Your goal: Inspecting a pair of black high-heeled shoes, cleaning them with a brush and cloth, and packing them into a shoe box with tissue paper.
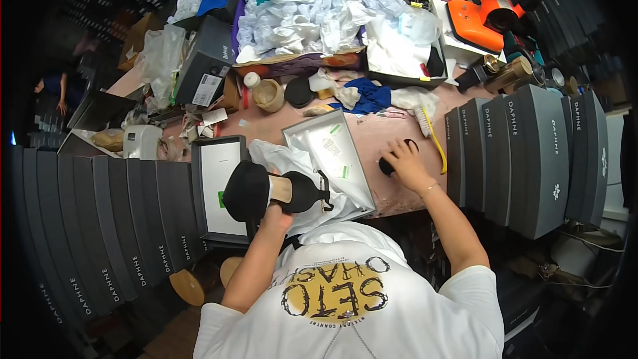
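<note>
- Left hand [276,213]: closed around a black heeled shoe [266,191], gripping it from below near the tan insole; held above the open shoebox [332,159].
- Shoe's long axis runs roughly 9-to-3 o'clock: rounded toe at 9, strap and buckle end at 3.
- White tissue paper [292,166] lines the box directly under the shoe; the box lid [216,189] lies just beside it at 9 o'clock.
- Right hand [404,163]: at 3 o'clock from the shoe, fingers curled onto a small round black object [387,165] resting on the pink tabletop [379,129]. The right hand is the nearer one to it.
- A brush with a yellow handle [435,139] lies near this hand, at its 1 o'clock.
- Hard to make out: what the round black object is, as the hand covers most of it.
- Far side, 12 o'clock: crumpled plastic bags [299,20], blue cloth [369,96]; grey box stacks [531,159] at 3 o'clock.
</note>
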Tool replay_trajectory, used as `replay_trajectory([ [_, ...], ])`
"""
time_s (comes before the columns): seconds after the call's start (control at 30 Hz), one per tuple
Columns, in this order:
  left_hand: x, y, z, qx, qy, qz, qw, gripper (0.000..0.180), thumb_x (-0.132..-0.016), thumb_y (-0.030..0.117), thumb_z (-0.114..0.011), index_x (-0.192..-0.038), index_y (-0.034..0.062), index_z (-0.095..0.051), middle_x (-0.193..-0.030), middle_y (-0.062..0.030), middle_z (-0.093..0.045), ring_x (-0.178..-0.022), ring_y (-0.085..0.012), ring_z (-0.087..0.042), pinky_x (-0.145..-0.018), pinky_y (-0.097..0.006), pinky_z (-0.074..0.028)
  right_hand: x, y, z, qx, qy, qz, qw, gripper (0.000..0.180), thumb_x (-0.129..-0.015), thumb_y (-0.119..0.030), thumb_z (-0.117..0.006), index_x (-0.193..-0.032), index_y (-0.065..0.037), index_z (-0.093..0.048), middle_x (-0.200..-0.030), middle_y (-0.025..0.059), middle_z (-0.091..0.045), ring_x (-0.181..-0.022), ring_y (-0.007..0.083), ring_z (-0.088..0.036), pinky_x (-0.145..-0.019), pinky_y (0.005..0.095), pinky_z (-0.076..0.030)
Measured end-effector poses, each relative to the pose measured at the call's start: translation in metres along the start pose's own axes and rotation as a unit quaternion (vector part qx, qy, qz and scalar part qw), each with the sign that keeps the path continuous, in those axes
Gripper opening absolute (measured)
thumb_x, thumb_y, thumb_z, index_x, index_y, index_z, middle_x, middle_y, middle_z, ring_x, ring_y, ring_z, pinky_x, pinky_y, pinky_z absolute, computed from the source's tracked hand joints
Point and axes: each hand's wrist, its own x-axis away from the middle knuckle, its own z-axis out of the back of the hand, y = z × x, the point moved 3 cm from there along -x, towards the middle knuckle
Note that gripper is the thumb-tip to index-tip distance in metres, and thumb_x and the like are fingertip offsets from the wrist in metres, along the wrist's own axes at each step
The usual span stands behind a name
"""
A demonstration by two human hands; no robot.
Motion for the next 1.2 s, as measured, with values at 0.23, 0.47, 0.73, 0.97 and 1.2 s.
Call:
replay_trajectory([
  [0.23, -0.018, -0.017, 0.02, 0.016, 0.025, -0.005, 1.0, 0.024, -0.095, 0.036, -0.053, -0.108, 0.0183, -0.061, -0.104, 0.0032, -0.063, -0.093, -0.0131, -0.061, -0.084, -0.034, -0.052, -0.006, -0.019, 0.013, -0.334, 0.047, -0.16, 0.928, 0.043, -0.082, -0.017, -0.064, -0.123, -0.009, -0.052, -0.104, 0.0103, -0.062, -0.106, 0.0295, -0.056, -0.093, 0.0483, -0.041],
  [0.47, 0.003, -0.017, -0.01, -0.015, -0.023, -0.018, 0.999, 0.031, -0.088, 0.031, -0.062, -0.116, 0.0191, -0.057, -0.112, 0.0029, -0.059, -0.099, -0.0126, -0.059, -0.088, -0.034, -0.051, -0.037, -0.164, 0.112, -0.259, 0.176, 0.114, 0.943, 0.044, -0.073, -0.016, -0.073, -0.112, -0.002, -0.057, -0.106, 0.0156, -0.056, -0.095, 0.0327, -0.055, -0.083, 0.0403, -0.044],
  [0.73, 0.017, 0.004, -0.029, -0.249, -0.078, -0.069, 0.963, 0.028, -0.092, 0.027, -0.056, -0.103, 0.0014, -0.06, -0.088, -0.0062, -0.062, -0.082, -0.0136, -0.06, -0.07, -0.025, -0.05, -0.038, -0.197, 0.029, -0.701, 0.058, 0.04, 0.709, 0.033, -0.089, -0.025, -0.054, -0.115, -0.005, -0.058, -0.108, 0.0095, -0.061, -0.093, 0.018, -0.06, -0.078, 0.03, -0.05],
  [0.97, -0.016, 0.009, 0.027, 0.018, -0.027, -0.043, 0.999, 0.02, -0.089, 0.026, -0.061, -0.1, 0.0094, -0.061, -0.096, -0.0031, -0.064, -0.087, -0.0165, -0.063, -0.081, -0.03, -0.053, -0.025, -0.163, 0.105, -0.681, -0.184, 0.164, 0.689, 0.019, -0.087, -0.009, -0.057, -0.097, 0.006, -0.062, -0.09, 0.0092, -0.058, -0.086, 0.0168, -0.055, -0.08, 0.0285, -0.042],
  [1.2, 0.027, 0.022, -0.052, -0.334, -0.059, -0.093, 0.936, 0.023, -0.094, 0.019, -0.047, -0.093, 0.0028, -0.064, -0.087, -0.0053, -0.061, -0.08, -0.0131, -0.058, -0.07, -0.026, -0.047, -0.042, -0.197, 0.081, -0.363, 0.192, 0.082, 0.908, 0.014, -0.076, -0.012, -0.057, -0.087, -0.005, -0.062, -0.085, 0.012, -0.054, -0.079, 0.0301, -0.058, -0.069, 0.0383, -0.046],
])
